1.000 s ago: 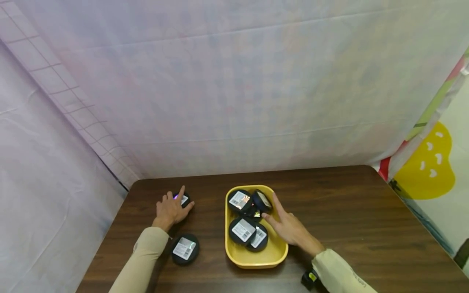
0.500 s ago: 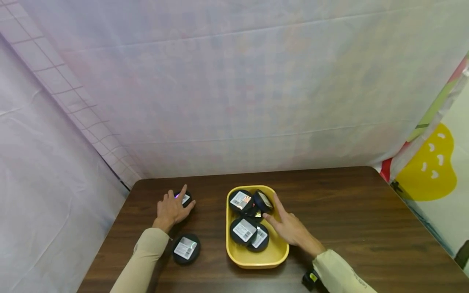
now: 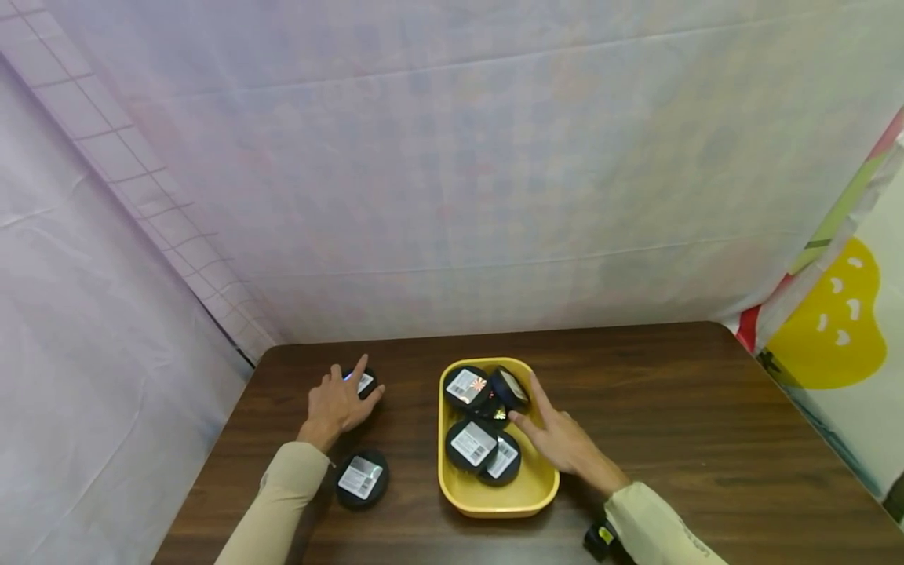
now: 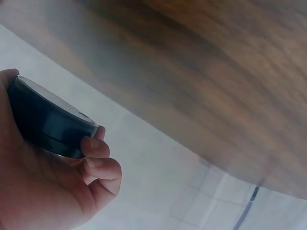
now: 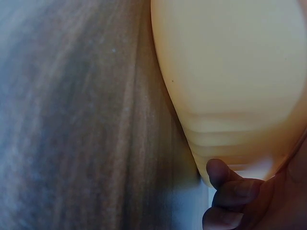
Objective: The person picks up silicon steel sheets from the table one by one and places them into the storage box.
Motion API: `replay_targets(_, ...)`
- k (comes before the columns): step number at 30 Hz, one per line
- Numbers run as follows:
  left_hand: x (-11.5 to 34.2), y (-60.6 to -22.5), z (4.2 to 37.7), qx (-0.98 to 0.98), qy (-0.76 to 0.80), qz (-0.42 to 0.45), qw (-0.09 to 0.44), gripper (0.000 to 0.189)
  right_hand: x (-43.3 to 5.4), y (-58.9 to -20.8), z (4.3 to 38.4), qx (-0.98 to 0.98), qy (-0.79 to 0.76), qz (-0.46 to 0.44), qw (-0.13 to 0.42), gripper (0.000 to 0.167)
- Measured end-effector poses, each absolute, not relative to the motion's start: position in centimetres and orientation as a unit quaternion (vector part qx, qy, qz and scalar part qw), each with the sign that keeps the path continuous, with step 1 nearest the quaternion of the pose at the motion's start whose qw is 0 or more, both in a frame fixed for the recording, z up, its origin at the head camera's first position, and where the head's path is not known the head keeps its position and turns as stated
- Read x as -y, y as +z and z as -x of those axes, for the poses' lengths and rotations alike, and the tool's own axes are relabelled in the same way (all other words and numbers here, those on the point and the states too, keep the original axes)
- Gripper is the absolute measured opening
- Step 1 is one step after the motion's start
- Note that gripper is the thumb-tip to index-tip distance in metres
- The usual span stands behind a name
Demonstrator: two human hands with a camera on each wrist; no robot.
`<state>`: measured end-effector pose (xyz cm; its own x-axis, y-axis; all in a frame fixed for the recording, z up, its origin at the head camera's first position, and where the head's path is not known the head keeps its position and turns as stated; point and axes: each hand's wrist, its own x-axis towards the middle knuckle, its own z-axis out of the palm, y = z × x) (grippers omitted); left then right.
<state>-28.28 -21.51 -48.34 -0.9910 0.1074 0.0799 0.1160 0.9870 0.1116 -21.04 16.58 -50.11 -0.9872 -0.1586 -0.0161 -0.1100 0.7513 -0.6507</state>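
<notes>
In the head view my left hand [image 3: 336, 402] holds a roll of black tape [image 3: 365, 384] with a white label near the table's back left. The left wrist view shows its fingers curled round the dark side of that tape roll [image 4: 48, 117]. A second roll of black tape [image 3: 362, 479] lies flat in front of that hand. My right hand [image 3: 561, 441] grips the right wall of a yellow plastic bin [image 3: 459, 496], thumb inside the rim. Its other fingers [image 5: 230, 191] bend against the bin's outer wall in the right wrist view. Several labelled tape rolls [image 3: 472, 444] lie inside, some overlapping.
A small black object [image 3: 599, 538] with a yellow-green patch sits by the right sleeve [image 3: 653, 522], partly hidden. The brown wooden table [image 3: 692, 439] meets a pale cloth curtain [image 3: 452, 196] at its back edge.
The left hand and its tape roll have shifted very slightly right. The right hand keeps its place on the bin; the whole head view has drifted a little.
</notes>
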Motion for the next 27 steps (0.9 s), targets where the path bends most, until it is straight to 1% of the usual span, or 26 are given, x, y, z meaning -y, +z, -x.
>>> replay_targets(14,19.2,-46.9,27.8,0.993,-0.059,0.087,0.058,0.076,-16.9,-50.2,21.1,-0.936,-0.343,0.071,0.03,0.085)
replay_targets(20,18.7,-46.6,27.5,0.993,-0.053,0.089,0.055,0.075,-16.9,-50.2,21.1,-0.936,-0.343,0.071,0.036,0.086)
replay_targets(27,18.4,-46.2,27.3,0.993,-0.05,0.094,0.055,0.076,-16.8,-50.2,21.2,-0.936,-0.344,0.073,0.03,0.085)
